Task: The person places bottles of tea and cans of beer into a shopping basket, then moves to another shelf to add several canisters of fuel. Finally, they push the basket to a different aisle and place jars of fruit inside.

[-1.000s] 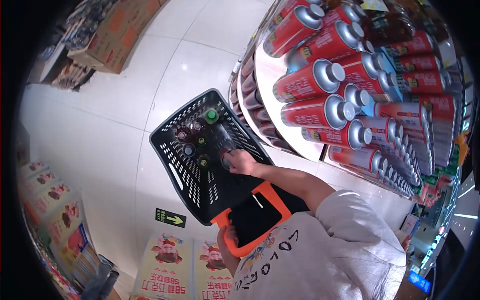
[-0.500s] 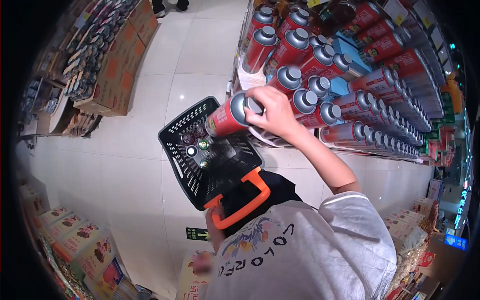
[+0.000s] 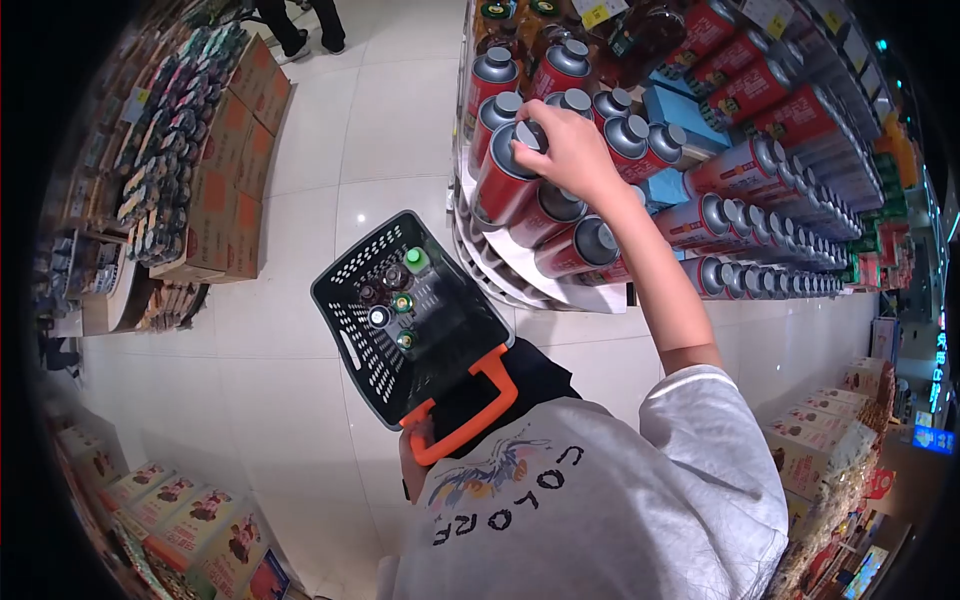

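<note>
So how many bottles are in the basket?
6: one lime-capped bottle, two dark-topped bottles farthest from the handle; one white-topped bottle, two green-topped bottles nearer; others may be hidden.

Big brown boxes (image 3: 222, 195) stand on the shiny white floor (image 3: 395, 115). Lots of little packs (image 3: 180, 135) are piled along the brown boxes. Near their far end stands a person (image 3: 327, 18) in black pants. Pale picture boxes (image 3: 195, 525) sit well apart, nearer than the brown boxes. A blue sign (image 3: 933, 440) glows far to their right.
</note>
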`<state>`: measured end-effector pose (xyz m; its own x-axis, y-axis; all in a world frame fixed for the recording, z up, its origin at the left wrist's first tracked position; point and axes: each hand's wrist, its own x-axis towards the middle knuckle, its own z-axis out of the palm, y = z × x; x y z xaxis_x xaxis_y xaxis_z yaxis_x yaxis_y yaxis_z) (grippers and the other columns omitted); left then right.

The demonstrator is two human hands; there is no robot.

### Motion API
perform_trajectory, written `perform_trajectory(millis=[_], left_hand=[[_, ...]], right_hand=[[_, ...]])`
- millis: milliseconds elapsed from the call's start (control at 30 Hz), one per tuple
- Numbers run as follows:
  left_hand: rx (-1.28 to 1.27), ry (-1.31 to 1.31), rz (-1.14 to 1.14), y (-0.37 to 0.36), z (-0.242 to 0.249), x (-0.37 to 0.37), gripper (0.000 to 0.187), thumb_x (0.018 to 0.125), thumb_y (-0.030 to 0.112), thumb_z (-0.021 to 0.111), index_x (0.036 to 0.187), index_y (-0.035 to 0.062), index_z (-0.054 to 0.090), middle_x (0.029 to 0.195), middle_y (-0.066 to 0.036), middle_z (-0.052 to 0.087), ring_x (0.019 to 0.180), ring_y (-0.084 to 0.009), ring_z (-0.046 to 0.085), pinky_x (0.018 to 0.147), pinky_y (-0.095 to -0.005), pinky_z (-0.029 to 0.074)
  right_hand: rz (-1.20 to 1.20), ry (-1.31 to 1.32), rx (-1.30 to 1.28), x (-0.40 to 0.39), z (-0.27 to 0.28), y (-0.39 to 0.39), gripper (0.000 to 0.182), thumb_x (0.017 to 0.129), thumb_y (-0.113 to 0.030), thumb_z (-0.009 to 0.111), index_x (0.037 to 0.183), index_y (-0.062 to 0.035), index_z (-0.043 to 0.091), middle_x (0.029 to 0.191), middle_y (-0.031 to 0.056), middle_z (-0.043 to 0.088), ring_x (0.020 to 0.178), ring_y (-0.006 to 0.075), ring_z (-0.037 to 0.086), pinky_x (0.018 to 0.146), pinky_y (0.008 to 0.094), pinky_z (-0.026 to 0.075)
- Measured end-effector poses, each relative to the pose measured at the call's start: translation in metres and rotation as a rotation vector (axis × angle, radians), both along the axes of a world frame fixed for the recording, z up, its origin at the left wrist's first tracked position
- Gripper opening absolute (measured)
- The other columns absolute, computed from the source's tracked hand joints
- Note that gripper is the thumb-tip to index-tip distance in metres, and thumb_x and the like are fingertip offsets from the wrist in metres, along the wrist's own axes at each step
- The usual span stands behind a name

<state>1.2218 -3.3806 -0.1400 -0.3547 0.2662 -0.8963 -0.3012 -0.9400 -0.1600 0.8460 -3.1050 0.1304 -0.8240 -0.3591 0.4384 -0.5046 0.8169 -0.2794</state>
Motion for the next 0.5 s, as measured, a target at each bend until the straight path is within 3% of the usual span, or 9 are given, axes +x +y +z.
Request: perform_trajectory(millis=[167,500], left_hand=[[-0.005,-0.010,-0.033,-0.018,0.002,-0.025,0.030,0.083,0.015,0.051,0.104,-0.0051,0.046,0.073,-0.002,0.052,0.054,-0.0059,0.050,0.046,-0.0147,0.043],[0.006,-0.012,-0.048,-0.031,0.005,-0.051,0.030,0.082,0.015,0.052,0.103,-0.0055,0.046,0.073,-0.002,0.053,0.055,-0.0060,0.052,0.046,-0.0144,0.044]], right_hand=[[-0.097,-0.216,0.093,-0.005,-0.021,0.005,0.033,0.070,-0.024,0.061,0.096,-0.0055,0.051,0.083,0.0160,0.059,0.079,0.0327,0.056,0.068,0.0414,0.044],[-0.163,-0.201,0.284,-0.025,-0.045,0.013,0.035,0.067,-0.026,0.063,0.095,-0.0075,0.053,0.082,0.0141,0.061,0.080,0.0319,0.058,0.071,0.0420,0.044]])
